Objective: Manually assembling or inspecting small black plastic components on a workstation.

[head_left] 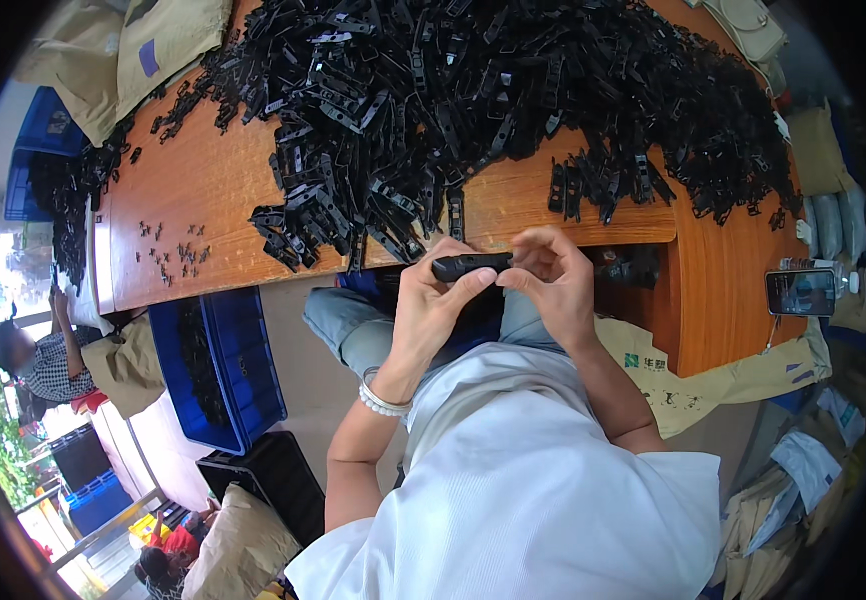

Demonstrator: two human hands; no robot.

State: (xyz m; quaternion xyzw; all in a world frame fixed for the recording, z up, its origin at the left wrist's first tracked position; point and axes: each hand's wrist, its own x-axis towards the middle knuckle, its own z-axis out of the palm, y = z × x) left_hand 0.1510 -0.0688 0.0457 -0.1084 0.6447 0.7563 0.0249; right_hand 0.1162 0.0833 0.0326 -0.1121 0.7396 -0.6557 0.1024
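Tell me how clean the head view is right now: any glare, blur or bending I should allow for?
Head view: both hands, left hand and right hand, and the black plastic part between them are sharp and evenly lit; strong fisheye bending curves the wooden table edges; the far left rim is overexposed by daylight; the phone screen shows mild reflection.

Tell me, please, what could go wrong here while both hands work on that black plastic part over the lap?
The black plastic part is held by both the left hand and right hand beyond the table edge, so it might drop to the floor. The big pile of black parts reaches that edge; an elbow nudge could spill pieces.
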